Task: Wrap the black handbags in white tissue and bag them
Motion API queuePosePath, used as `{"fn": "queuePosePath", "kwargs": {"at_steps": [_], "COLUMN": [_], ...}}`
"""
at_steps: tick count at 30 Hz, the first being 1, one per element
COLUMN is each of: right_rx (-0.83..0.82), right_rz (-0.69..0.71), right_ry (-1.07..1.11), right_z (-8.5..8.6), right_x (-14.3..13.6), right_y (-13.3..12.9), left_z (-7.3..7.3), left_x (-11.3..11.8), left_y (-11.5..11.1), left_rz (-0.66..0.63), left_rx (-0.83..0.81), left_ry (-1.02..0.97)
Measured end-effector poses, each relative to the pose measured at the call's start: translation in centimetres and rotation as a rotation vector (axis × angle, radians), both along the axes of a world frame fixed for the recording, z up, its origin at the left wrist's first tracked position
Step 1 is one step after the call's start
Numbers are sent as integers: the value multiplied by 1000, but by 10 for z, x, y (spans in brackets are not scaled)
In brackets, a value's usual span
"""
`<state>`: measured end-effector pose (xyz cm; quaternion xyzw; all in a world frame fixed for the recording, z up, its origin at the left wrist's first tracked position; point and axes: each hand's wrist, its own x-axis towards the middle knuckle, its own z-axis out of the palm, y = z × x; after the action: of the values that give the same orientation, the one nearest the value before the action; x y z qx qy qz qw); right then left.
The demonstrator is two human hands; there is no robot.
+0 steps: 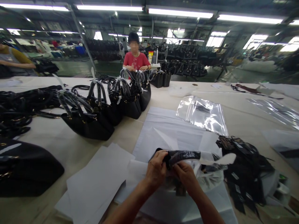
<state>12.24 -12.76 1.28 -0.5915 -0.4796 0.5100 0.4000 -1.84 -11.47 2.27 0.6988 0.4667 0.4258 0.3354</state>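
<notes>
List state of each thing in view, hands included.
Left hand: closed on black handle
Right hand: fingertips at handle's underside
Black handle: film-wrapped, held
Handbags: standing, handles up
White sheets: loosely stacked, flat
Clear plastic: lying flat
Black strips: heaped
Ceiling lights: lit

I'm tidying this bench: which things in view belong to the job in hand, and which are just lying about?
Likely in the job:
- plastic-wrapped black bag handle, at the left hand and right hand
- translucent sheets beneath
- probably clear plastic bags and white paper sheets

Apparently lying about:
- reddish-brown strap
- small round disc
</notes>
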Motion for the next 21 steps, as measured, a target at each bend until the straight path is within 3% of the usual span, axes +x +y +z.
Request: {"fn": "queuePosePath", "kwargs": {"at_steps": [4,10,13,18,21], "right_rx": [-115,-80,-37,3,17], "right_rz": [95,81,35,7,0], "right_ry": [98,70,10,16,-12], "right_z": [9,4,-2,-2,-2], "right_x": [3,4,6,7,8], "right_y": [4,3,0,-5,-6], "left_z": [-3,-5,1,12,13], "left_x": [5,6,3,-5,-10], "left_y": [7,5,5,7,7], "left_rz": [-68,37,21,-127,-182], "left_rx": [-158,-185,-276,-796,-839], "left_ry": [43,90,-83,-586,-726]}}
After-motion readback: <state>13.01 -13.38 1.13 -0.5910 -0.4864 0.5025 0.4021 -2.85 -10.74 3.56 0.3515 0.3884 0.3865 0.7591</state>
